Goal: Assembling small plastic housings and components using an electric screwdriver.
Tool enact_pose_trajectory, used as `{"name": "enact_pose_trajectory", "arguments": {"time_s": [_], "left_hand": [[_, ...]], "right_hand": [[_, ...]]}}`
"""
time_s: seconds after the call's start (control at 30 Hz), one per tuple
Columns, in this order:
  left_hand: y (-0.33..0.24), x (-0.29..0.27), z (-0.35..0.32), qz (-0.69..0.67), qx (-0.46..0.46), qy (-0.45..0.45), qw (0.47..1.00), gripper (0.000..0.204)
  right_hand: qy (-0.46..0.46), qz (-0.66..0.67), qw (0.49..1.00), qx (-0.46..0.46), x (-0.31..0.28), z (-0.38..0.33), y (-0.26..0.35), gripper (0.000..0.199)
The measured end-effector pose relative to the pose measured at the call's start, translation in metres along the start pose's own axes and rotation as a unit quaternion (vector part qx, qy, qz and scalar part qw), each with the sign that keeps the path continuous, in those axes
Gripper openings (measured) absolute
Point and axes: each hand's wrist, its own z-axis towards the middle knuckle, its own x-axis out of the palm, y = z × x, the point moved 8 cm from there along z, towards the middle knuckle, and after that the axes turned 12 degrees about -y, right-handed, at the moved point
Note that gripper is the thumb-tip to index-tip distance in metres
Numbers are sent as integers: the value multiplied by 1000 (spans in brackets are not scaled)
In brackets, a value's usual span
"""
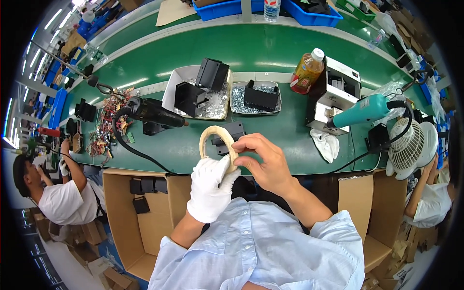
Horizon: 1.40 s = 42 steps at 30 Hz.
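My left hand [211, 188], in a white glove, grips a roll of cream-coloured masking tape [216, 130] from below, at the bench's near edge. The bare thumb and forefinger of my right hand [267, 162] press on the roll's right side; whether they pinch a loose tape end cannot be made out. Behind the roll, a black bracket-like part [235, 130] lies on the green bench [280, 137], partly hidden by it.
Beyond stand a white box [169, 94] and a smaller tray [237, 107] of small metal hardware, with black parts on top. A black electric screwdriver [152, 112] hangs left, a teal one [362, 112] right. A drink bottle [308, 72], a fan [407, 140] and cardboard boxes [150, 227] surround me.
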Motion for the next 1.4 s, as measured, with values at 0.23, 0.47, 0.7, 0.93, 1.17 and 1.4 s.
{"name": "enact_pose_trajectory", "arguments": {"time_s": [0.23, 0.47, 0.7, 0.93, 1.17, 1.4], "left_hand": [[-1, 1, 2, 8, -11, 3, 1000, 36], [-4, -1, 4, -2, 0, -12, 1000, 37], [-5, 0, 6, 17, -7, 4, 1000, 40], [-5, 1, 5, 4, 14, -20, 1000, 41], [-2, 2, 4, 8, 35, -32, 999, 45], [-6, 4, 4, -9, 65, -38, 997, 44]], "right_hand": [[-48, 11, 999, -12, -3, 3, 5, 30], [-45, -5, 999, -28, -1, 2, 9, 34], [-65, 17, 998, -19, -6, 2, 9, 33], [-75, 27, 997, 6, -9, -3, -1, 32], [-99, 28, 995, 11, -9, -3, -1, 30], [-100, 43, 993, 44, -10, -7, -4, 26]]}}
